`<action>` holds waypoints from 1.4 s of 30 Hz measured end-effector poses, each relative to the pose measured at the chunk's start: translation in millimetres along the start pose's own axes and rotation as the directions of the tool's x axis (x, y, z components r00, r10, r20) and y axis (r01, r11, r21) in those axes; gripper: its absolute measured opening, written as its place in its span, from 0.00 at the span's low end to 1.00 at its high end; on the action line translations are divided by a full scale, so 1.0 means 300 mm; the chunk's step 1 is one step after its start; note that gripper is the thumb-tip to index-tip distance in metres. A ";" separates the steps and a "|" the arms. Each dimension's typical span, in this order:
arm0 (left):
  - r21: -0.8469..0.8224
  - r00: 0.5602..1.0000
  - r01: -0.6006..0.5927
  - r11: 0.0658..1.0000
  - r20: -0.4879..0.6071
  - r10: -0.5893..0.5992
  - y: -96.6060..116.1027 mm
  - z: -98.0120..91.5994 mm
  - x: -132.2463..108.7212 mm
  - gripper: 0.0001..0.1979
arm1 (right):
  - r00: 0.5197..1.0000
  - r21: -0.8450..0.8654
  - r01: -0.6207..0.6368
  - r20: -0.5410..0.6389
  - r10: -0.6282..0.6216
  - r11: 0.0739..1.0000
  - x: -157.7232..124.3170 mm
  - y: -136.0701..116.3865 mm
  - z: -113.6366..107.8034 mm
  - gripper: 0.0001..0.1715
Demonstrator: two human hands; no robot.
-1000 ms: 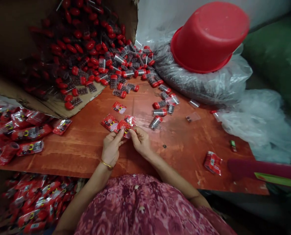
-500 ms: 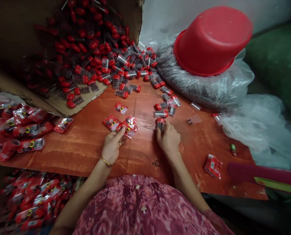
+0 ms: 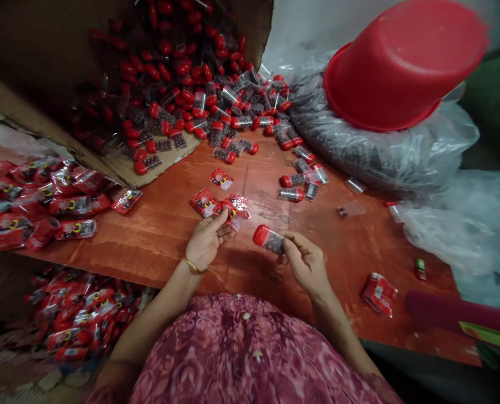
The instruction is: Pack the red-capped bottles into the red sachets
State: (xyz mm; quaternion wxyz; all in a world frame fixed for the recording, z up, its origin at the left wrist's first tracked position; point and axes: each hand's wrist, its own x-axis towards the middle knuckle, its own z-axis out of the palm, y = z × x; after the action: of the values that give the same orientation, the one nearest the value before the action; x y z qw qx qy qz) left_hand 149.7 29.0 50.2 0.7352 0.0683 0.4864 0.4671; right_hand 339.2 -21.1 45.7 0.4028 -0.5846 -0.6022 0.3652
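Lifted off the table, right hand [image 3: 306,261] now grips a red-capped tube [image 3: 269,238]; left hand [image 3: 205,244] pinches a wrapper [image 3: 233,209].

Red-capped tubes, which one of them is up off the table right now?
The tube pinched in the right hand. The rest lie on the table or in the cardboard box; the left hand pinches a red packet.

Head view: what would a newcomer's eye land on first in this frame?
The big red tub, upturned on a clear plastic sack at far right, and the cardboard box lying on its side at far left, spilling a heap of red-capped tubes onto the wooden table. In the middle foreground the right hand holds one red-capped tube while the left hand pinches a red sachet.
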 end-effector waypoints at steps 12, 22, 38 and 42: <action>0.092 0.988 -0.121 0.988 0.107 0.111 -0.019 -0.006 -0.008 0.18 | 0.997 0.049 0.071 0.016 -0.072 0.996 0.012 -0.012 0.103 0.13; 0.037 0.985 -0.161 0.986 0.075 0.158 -0.100 0.032 -0.001 0.19 | 0.986 0.281 -0.159 -0.007 0.168 0.946 0.014 0.011 0.190 0.17; 0.066 0.963 -0.219 0.973 0.175 0.205 -0.086 -0.002 0.011 0.14 | 0.971 0.486 -0.197 0.216 0.101 0.851 0.106 -0.004 0.250 0.19; 0.025 0.983 -0.173 0.985 0.062 0.171 -0.041 -0.070 0.006 0.12 | 0.993 0.196 -0.063 0.107 0.043 0.979 0.153 0.011 0.240 0.17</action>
State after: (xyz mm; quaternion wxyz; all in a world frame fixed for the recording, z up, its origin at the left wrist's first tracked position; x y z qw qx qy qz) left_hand 141.2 16.1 31.2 0.7052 0.1353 0.4634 0.5192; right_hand 275.3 27.1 16.0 0.4179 -0.5376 -0.5667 0.4639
